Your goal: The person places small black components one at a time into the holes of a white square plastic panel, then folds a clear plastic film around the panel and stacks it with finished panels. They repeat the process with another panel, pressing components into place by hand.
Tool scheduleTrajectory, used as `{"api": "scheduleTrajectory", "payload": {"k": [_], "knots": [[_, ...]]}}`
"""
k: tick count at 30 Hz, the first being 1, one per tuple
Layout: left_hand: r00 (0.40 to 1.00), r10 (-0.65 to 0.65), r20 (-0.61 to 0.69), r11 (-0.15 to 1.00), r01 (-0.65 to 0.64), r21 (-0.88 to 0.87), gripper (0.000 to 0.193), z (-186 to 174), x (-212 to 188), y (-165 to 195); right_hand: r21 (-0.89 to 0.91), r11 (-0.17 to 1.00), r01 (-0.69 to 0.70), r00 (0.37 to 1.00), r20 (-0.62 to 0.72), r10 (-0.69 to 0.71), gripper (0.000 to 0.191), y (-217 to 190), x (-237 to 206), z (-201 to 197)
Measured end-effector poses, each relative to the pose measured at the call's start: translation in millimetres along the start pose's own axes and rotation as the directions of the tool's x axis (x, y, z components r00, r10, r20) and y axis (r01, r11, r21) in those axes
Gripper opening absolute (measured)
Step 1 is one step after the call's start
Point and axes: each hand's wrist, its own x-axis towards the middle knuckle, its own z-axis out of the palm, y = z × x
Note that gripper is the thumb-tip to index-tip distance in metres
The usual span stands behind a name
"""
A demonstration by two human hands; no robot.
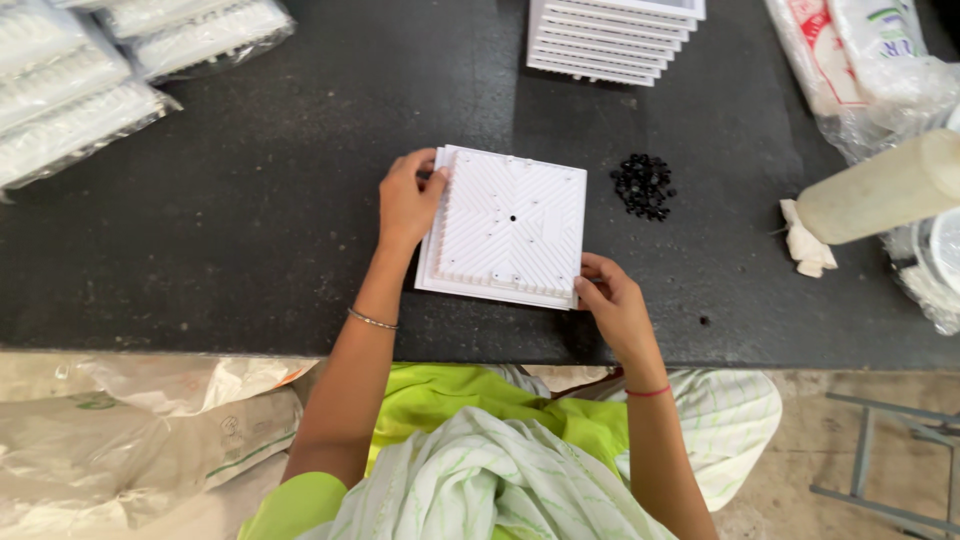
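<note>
A person seated at a dark worktop [250,220] holds a small stack of white square grilles [508,228] at the centre of the frame. The left hand [408,200] grips the stack's upper left corner, fingers curled over the edge and pressed against the ribbed face. The right hand [612,305] pinches the lower right corner between thumb and fingers. The top grille shows a pattern of diagonal ribs meeting at a small central hole; at least two more plates sit beneath it, slightly offset, though the exact count cannot be told.

Just right of the stack lies one loose heap of small black beads [644,186], apart from both hands. At the top of the frame, right of centre, stands a second pile of white grilles [606,40], about seven edges showing. Three clear bags of white parts [70,90] lie at the upper left. At the right edge a pale plastic bottle [880,190] lies tilted, with one crumpled white cloth [808,245] beside its lower end and more plastic bags [860,60] above it. The person wears one thin bangle [372,320] on the left wrist and one red thread [648,392] on the right.
</note>
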Motion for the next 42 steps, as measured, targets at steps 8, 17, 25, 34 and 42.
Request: {"api": "scheduleTrajectory", "payload": {"k": [8, 17, 25, 34, 42], "knots": [[0.989, -0.133, 0.062, 0.989, 0.137, -0.06, 0.021, -7.8, -0.5, -16.0, -0.059, 0.997, -0.054, 0.998, -0.036, 0.052, 0.035, -17.2, -4.9, 17.9], [0.971, -0.219, 0.095, 0.972, 0.225, -0.063, 0.022, -20.0, 7.3, -33.8, -0.092, 0.977, 0.191, 0.981, 0.027, -0.19, 0.034, -6.7, 50.6, 3.7], [0.95, -0.225, 0.217, 0.91, 0.284, -0.303, 0.051, -29.4, 4.6, -22.8, -0.164, 0.975, 0.152, 0.974, -0.144, -0.177, 0.028, 1.6, 56.2, -12.6], [0.94, -0.225, 0.257, 0.929, 0.287, -0.234, 0.057, -36.0, 4.4, -3.2, -0.701, 0.687, 0.193, 0.793, -0.301, -0.53, 0.014, -8.2, 65.4, -51.9], [0.935, -0.245, 0.258, 0.939, 0.295, -0.178, 0.057, -37.8, 2.8, 3.9, -0.674, 0.708, 0.208, 0.829, -0.262, -0.494, 0.012, -5.8, 61.1, -48.5]]}}
